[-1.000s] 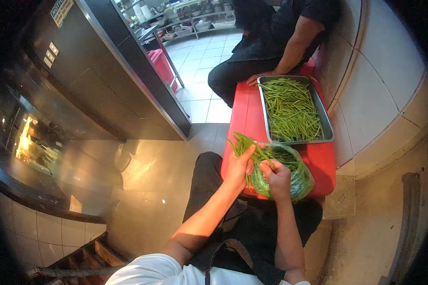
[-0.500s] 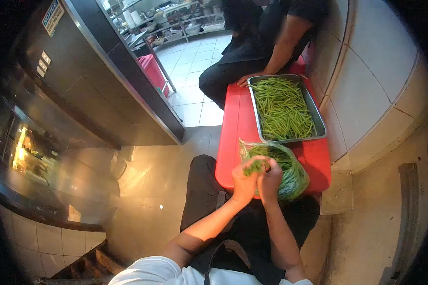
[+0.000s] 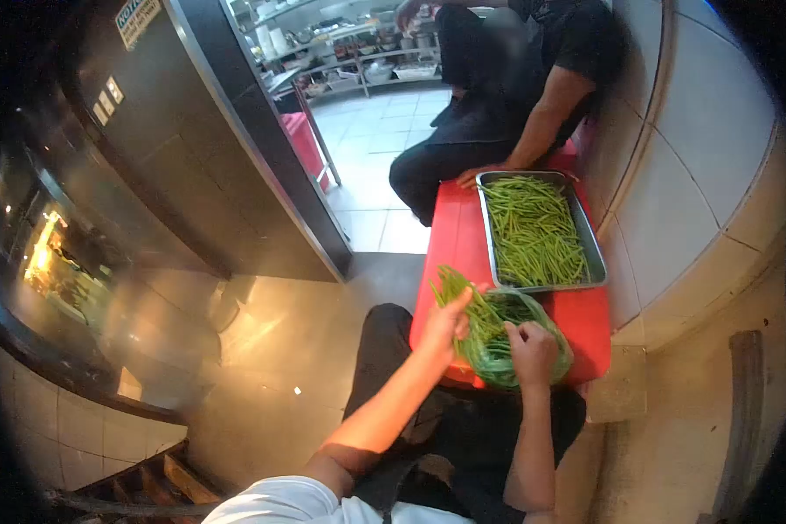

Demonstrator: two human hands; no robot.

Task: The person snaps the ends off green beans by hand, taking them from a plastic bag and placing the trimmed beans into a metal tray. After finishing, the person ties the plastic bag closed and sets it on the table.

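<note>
Green beans [image 3: 451,284] in left grip [image 3: 446,325]

Warm glare on floor [image 3: 258,327]; dark, curved fisheye edges.

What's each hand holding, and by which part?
Left hand: a bunch of green beans, gripped partway along. Right hand, over the plastic bag: can't tell whether it holds anything.

Notice sign [image 3: 137,22] on dark wall [image 3: 183,175] — red bin [image 3: 302,142] and crowded shelves [image 3: 360,66].
</note>
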